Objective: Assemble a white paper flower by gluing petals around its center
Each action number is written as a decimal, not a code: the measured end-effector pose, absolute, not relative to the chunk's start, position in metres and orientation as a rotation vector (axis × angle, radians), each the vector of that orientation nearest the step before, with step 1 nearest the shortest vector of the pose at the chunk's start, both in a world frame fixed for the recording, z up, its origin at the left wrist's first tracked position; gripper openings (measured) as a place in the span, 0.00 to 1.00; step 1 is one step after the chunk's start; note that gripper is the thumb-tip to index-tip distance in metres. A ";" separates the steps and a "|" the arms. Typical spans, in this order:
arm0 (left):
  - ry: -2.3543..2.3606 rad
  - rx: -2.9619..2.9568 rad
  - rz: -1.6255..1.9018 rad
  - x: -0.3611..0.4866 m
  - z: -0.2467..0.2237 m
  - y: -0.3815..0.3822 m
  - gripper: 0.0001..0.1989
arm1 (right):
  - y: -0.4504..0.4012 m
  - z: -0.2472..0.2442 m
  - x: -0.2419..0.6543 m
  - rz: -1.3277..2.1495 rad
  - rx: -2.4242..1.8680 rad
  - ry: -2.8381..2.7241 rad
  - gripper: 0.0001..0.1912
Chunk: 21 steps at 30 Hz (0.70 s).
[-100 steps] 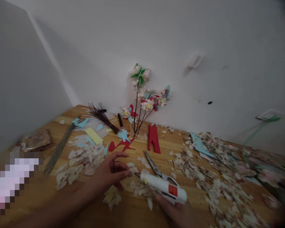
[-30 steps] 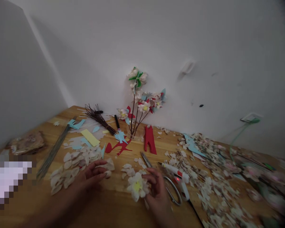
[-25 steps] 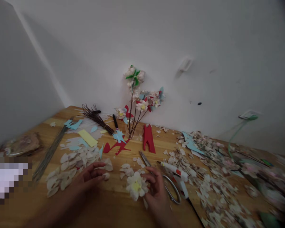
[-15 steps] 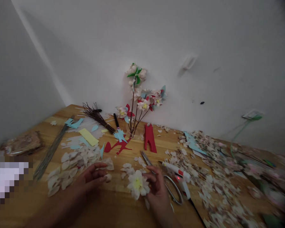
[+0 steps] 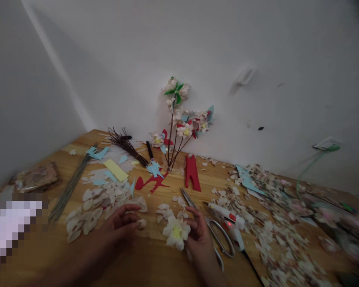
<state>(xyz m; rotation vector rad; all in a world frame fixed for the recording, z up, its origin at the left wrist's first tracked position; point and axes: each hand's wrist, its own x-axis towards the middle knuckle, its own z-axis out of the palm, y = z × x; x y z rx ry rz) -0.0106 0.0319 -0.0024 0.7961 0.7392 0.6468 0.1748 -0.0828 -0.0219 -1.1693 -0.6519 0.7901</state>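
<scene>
A white paper flower with a yellow centre [image 5: 176, 232] is pinched in my right hand [image 5: 199, 235], its face turned up. My left hand [image 5: 122, 225] has its fingers closed around a small pale petal [image 5: 141, 224] at the fingertips. Loose cream petals [image 5: 109, 195] lie in a pile behind my left hand, and a few more [image 5: 164, 211] lie between the hands. Silver scissors [image 5: 221, 237] rest right beside my right hand, partly hidden by it. A white glue gun [image 5: 230, 219] with a lit red light lies just right of the scissors.
Flowers on brown stems [image 5: 173, 131] stand at the wall. Red paper [image 5: 192, 173], blue scraps [image 5: 154, 169], a yellow strip [image 5: 115, 170], brown twigs [image 5: 128, 147] and grey wires [image 5: 71, 183] lie on the wooden table [image 5: 155, 263]. Many petals [image 5: 275, 235] cover the right side.
The whole view has shifted slightly, so the table's things appear a little farther right. Both hands keep nearly the same pose, with the flower and the petal still held.
</scene>
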 end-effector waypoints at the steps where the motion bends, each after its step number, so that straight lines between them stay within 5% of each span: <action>1: 0.739 0.799 0.641 -0.011 -0.003 0.032 0.22 | -0.083 -0.023 0.175 0.789 -1.172 -0.650 0.32; 21: 0.735 0.860 0.620 -0.011 0.000 0.032 0.23 | -0.083 -0.025 0.173 0.825 -1.153 -0.769 0.30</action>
